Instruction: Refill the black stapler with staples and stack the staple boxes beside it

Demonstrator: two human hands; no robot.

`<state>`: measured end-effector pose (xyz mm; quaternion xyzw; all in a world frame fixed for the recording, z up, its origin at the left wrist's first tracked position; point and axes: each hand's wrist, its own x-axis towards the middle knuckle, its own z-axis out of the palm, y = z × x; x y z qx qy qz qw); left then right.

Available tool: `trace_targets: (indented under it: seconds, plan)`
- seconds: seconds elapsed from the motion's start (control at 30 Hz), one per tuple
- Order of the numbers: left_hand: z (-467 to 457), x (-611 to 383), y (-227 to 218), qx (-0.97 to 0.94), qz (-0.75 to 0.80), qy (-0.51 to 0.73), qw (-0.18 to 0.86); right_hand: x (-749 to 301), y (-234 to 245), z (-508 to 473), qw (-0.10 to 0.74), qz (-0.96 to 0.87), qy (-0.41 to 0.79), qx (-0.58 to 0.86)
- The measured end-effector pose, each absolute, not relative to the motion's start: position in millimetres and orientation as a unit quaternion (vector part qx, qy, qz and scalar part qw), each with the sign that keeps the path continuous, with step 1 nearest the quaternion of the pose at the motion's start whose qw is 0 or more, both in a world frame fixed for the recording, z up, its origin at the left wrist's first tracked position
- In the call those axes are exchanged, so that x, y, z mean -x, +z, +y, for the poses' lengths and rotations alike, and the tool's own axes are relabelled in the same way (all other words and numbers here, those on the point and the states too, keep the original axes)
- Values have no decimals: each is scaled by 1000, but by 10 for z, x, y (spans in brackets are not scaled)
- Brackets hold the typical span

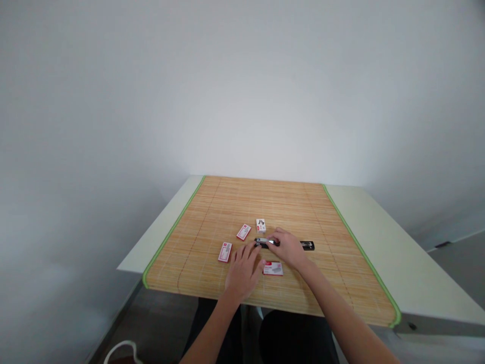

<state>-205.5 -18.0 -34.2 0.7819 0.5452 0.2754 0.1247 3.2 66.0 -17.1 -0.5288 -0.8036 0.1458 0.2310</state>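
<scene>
A black and silver stapler (pixel 261 242) lies unfolded across the bamboo mat, its far right part with a metal plate showing past my right hand. My right hand (pixel 288 247) is closed over the stapler's middle, thumb and fingertips pressed together on it. Whether a small strip of staples is pinched there is too small to tell. My left hand (pixel 243 270) rests with fingers stretched out, their tips touching or close to the stapler's left end. Below the stapler, between my hands, lies a red and white staple box (pixel 273 268).
Two more red and white boxes, a left one (pixel 225 252) and an upper one (pixel 243 232), lie left of the stapler. A small white box (pixel 260 225) sits behind it. The green-edged bamboo mat (pixel 265 199) covers much of the white table (pixel 373 227), which meets a wall.
</scene>
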Motion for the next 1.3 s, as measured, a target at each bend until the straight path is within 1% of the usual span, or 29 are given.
trace_targets:
  seconds: [0.23,0.37,0.47,0.6,0.67,0.8,0.87,0.93,1.07,1.3]
  plan:
    - [-179,2048,-335,-784,542,273,126,-21,-185,672,215,-810,158,522]
    - [-174,2051,-356,-783,543,277,127,-50,-94,618,220,-809,146,524]
    - [-171,2052,-368,-780,547,278,124,-236,27,542,260,-796,121,533]
    - [-165,2051,-375,-779,546,281,127,-796,55,418,345,-736,80,577]
    - [-162,2052,-379,-779,546,281,128,-1089,-35,349,358,-700,140,602]
    - [-160,2051,-389,-780,548,277,124,-1358,-287,217,365,-628,362,585]
    - [-160,2051,-391,-780,548,276,125,-1326,-362,184,389,-604,413,560]
    - [-160,2050,-392,-779,549,276,126,-1249,-374,186,413,-585,425,554]
    - [-157,2051,-396,-779,548,279,122,-1096,-234,280,426,-593,417,540]
    - [-159,2041,-389,-784,553,264,96,-803,112,529,392,-671,405,482]
